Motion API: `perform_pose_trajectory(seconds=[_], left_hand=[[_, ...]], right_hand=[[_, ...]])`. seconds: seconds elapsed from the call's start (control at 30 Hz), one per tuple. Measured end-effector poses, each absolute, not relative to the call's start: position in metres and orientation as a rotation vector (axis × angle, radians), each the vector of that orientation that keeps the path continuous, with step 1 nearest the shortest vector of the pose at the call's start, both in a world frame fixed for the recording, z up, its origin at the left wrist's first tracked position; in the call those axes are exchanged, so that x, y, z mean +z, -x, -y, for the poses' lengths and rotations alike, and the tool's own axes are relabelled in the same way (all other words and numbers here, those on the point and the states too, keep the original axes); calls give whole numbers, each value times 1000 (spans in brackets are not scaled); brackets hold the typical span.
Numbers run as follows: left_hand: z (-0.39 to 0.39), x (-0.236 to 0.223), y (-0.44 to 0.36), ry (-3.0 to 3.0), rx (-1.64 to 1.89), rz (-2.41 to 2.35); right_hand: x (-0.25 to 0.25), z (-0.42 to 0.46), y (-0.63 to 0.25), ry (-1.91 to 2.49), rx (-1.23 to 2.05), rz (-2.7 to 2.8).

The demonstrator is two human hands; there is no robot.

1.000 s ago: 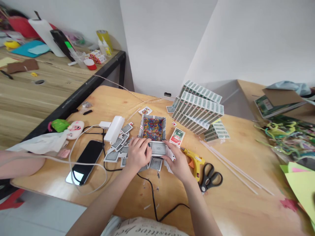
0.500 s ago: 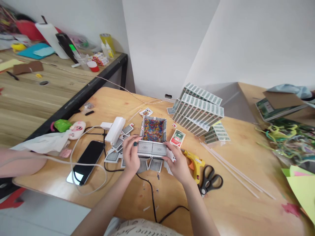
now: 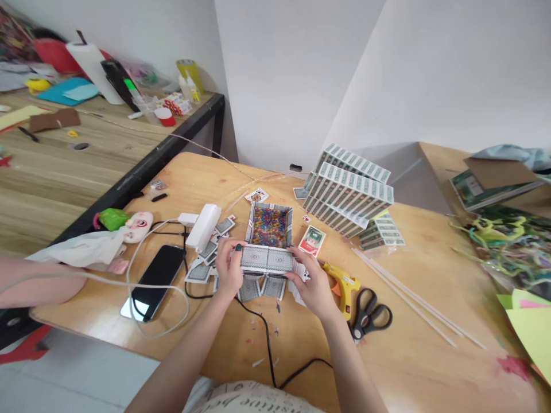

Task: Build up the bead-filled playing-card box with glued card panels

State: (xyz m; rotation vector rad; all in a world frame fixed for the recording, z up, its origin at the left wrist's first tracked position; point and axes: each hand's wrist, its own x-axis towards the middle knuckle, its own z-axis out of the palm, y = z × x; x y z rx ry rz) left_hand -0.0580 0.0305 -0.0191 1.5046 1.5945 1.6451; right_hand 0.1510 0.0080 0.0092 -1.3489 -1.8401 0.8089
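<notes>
A strip of playing cards [image 3: 267,260], two patterned grey backs side by side, stretches between my hands. My left hand [image 3: 230,268] pinches its left end, the dark-nailed thumb on the near face. At the right end, my right hand [image 3: 308,280] grips it between thumb and fingers. Just behind the strip stands an open box [image 3: 290,226] walled with cards, its inside covered in a multicoloured pattern. I cannot tell whether strip and box touch. Loose playing cards [image 3: 248,289] lie below the strip and to its left. A red and green card pack [image 3: 312,240] rests beyond my right hand.
To the right lie a yellow glue gun [image 3: 343,285], black scissors [image 3: 369,314] and thin white glue sticks [image 3: 413,301]. Stacked card boxes [image 3: 348,192] stand behind. A phone [image 3: 155,281], a white power strip [image 3: 204,228] and cables are at left. Another person's arm [image 3: 38,281] rests at the left edge.
My left hand has slid left off the middle of the strip to its left end, uncovering the left card back. My right hand keeps its grip. The view has shifted slightly.
</notes>
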Motion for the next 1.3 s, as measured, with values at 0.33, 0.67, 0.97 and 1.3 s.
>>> perform_pose_trajectory(seconds=[0.33, 0.67, 0.97, 1.3], left_hand=[[-31, -35, 55, -1171, 1663, -1355], [-31, -41, 51, -988, 1678, -1303], [-27, -31, 51, -1257, 1628, -1478], [-25, -35, 57, -1566, 1609, -1620]], right_hand=[[8, -9, -151, 1329, 822, 1827], [2, -9, -151, 1315, 831, 1807], [9, -9, -150, 1323, 801, 1850], [10, -6, -153, 1355, 819, 1946]])
